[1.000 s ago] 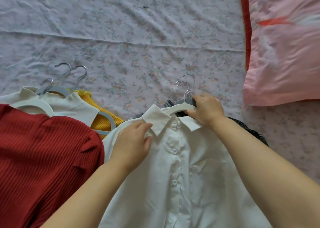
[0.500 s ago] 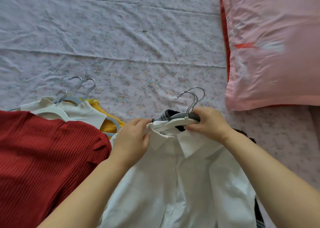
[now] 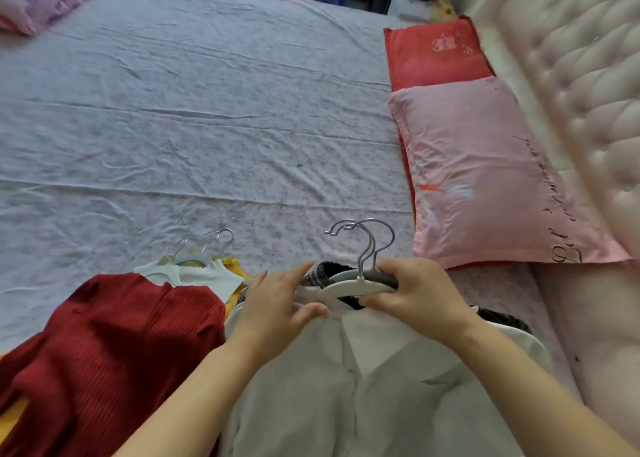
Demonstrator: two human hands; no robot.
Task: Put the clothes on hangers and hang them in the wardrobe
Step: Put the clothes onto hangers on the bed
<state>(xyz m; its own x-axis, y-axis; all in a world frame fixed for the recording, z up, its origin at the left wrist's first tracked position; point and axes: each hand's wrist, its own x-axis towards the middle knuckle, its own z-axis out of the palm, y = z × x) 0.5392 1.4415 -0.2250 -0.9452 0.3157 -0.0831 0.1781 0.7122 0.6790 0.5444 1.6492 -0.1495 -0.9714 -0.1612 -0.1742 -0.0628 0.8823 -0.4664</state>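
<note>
Grips with the right hand [image 3: 415, 297] the white hanger [image 3: 343, 288] and a grey hanger [image 3: 382, 278] together, fingers curled over both just beside the two metal hooks [image 3: 367, 248]. Reaches with the left hand [image 3: 273, 304] to the other end of the white hanger, fingers nearly straight, thumb touching the collar of the white shirt [image 3: 346, 387]. Holds the hands apart, with only the curve of the hanger between them. Has the white shirt on that hanger, spread below both hands and between the forearms. Shows a dark plaid cloth [image 3: 323, 273] between the hands, behind the hanger. Has to the left of the left hand a red ribbed garment [image 3: 114, 335], and past it a cream top [image 3: 204, 278] and a yellow top [image 3: 232, 266]. Has to the right of the right hand a pink pillow [image 3: 485, 179], on the flowered bedsheet [image 3: 173, 127].
</note>
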